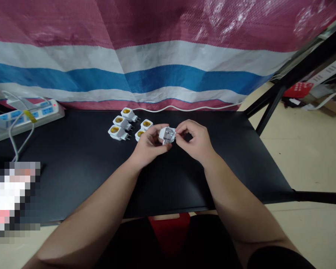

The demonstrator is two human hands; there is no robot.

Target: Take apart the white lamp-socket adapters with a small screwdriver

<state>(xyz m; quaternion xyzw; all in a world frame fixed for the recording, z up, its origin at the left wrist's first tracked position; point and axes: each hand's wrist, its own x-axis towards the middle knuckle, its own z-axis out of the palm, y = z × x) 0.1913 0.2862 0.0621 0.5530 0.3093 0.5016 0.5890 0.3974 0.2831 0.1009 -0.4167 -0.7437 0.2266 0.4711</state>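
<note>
A white plug-in lamp socket [165, 133] sits between the thumb and fingers of my left hand [149, 144], its hollow inner side turned up toward me. My right hand [192, 140] pinches at the socket's right edge with thumb and forefinger; whether a small part is between those fingertips is too small to make out. Left of my hands, several like sockets stand on the black table, with gold-coloured threaded insides and metal plug pins. Among them are a front-left lamp socket [116, 132] and a back lamp socket [147, 124], while my left hand partly hides another.
The black table [81, 160] has a power strip [44, 112] with a looped white cable at its back left. A pixelated object [9, 198] lies at the left edge. Behind hangs a striped plastic sheet [168, 78], with a white cord [184, 108] along its foot. A black frame stands right.
</note>
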